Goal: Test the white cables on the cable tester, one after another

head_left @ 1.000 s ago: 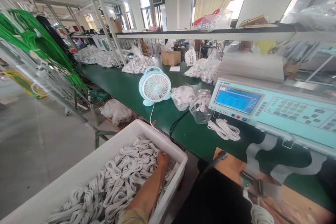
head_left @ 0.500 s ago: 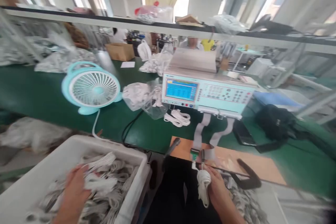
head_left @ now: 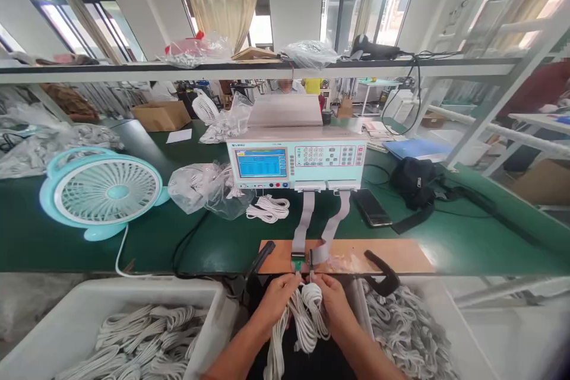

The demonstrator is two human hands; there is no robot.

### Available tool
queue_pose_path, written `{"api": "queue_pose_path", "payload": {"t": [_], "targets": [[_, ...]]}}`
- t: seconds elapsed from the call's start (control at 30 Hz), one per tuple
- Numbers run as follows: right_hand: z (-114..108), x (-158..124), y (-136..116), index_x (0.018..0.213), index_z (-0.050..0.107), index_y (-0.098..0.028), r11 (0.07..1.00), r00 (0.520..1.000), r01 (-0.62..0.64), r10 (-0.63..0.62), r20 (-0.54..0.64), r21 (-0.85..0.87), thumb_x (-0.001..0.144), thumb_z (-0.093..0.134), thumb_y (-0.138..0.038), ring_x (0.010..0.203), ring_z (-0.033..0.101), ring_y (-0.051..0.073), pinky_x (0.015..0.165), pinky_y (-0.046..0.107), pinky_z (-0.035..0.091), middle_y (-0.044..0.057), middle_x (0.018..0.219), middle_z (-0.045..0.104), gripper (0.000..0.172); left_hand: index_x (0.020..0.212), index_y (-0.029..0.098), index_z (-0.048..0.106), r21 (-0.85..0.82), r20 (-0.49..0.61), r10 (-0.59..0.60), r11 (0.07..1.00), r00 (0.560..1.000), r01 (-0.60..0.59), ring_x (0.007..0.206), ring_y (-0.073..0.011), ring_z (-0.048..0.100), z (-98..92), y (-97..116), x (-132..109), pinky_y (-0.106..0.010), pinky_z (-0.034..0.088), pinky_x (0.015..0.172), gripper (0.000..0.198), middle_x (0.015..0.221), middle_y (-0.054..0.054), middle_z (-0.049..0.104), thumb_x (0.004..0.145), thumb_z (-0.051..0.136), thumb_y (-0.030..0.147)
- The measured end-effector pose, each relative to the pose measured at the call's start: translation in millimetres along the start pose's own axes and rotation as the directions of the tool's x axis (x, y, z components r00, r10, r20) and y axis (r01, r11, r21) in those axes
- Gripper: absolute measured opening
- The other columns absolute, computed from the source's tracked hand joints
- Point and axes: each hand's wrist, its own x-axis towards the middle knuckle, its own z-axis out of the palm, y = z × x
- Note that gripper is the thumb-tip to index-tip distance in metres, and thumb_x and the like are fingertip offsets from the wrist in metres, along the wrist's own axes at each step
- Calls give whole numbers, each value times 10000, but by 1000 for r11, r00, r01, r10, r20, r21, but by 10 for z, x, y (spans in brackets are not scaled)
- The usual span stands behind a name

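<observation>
At the near edge of the green bench [head_left: 472, 246], two bare hands work side by side — the left hand [head_left: 279, 295] pinching the end of a cord, the right hand [head_left: 332, 297] gripping another at its end. Between and below them hang coiled white cords [head_left: 305, 326], what look like three bundles, though overlap makes the count unsure. Just beyond the fingertips, two grey ribbon cables [head_left: 303, 222] run down from one pale-blue tester [head_left: 296, 160] with a lit blue screen; one small green board [head_left: 298, 264] sits at the left ribbon's end, near the left hand. One wooden board [head_left: 374, 254] lies under the ribbon ends, with two black curved handles [head_left: 383, 276], one to either side of the hands. Two white bins flank the person, the left bin [head_left: 191, 288] and the right bin [head_left: 465, 320] — each holding more bundles, too many to count. On the bench are two fans, one light-blue fan [head_left: 118, 192] at left and one white fan [head_left: 205, 108] farther back, plus one phone [head_left: 373, 208], one black bag [head_left: 414, 181] and one cardboard box [head_left: 161, 116].
</observation>
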Motion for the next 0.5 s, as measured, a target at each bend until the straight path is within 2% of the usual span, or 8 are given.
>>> {"api": "queue_pose_path", "payload": {"t": [0.1,0.2,0.3,0.37,0.4,0.43,0.47,0.5], "targets": [[9,-4,38,638,613,-130,999,1000,-15,15,-12,49,609,703,-436,487,457,110,518,230,364,-5,534,550,320,606,150,530,-74,-57,58,995,997,-62,392,-83,408,51,-89,111,-180,321,366,364,456,44,457,687,572,502],[6,-69,83,547,537,-138,999,1000,-23,24,-12,27,588,713,-406,453,380,83,479,215,307,-39,482,475,323,575,143,503,-75,-87,113,990,990,-120,476,-76,431,90,-242,23,-169,361,440,342,518,44,453,699,594,448],[-193,-181,22,522,476,-157,997,998,-43,45,33,-72,613,665,-408,439,337,75,458,215,272,-51,472,433,327,712,153,551,-72,-55,14,997,998,-18,404,-66,394,147,-360,-152,-163,317,358,344,507,57,438,740,536,495],[-499,-258,-116,542,472,-170,975,997,-43,55,49,-216,648,610,-416,434,339,82,450,219,267,-52,481,424,301,838,171,558,-104,-55,-75,992,996,69,345,-69,368,161,-395,-237,-166,288,304,382,474,69,427,746,504,538],[-687,-295,-205,562,484,-176,944,998,-34,51,42,-330,675,574,-422,431,350,91,445,223,269,-50,483,423,285,857,177,554,-124,-60,-104,988,993,96,330,-70,362,161,-404,-260,-165,286,292,395,462,73,424,741,502,551],[-877,-332,-297,583,511,-178,867,998,-1,32,55,-498,698,551,-410,447,383,107,451,229,279,-39,494,441,262,845,178,551,-140,-60,-123,984,991,114,323,-69,361,162,-409,-267,-164,287,287,399,456,74,427,732,508,559],[-1048,-370,-380,602,542,-178,727,998,65,-33,60,-684,715,539,-398,501,441,131,488,243,313,-16,542,489,247,809,177,548,-145,-55,-136,981,989,127,318,-65,357,168,-413,-260,-160,284,284,399,450,73,429,721,517,565],[-1182,-413,-446,644,571,-181,573,988,105,-153,20,-813,719,535,-409,561,486,160,528,263,344,10,608,532,243,764,174,543,-138,-46,-145,981,988,138,311,-60,347,186,-415,-244,-155,274,281,401,440,74,426,710,526,571]]}}
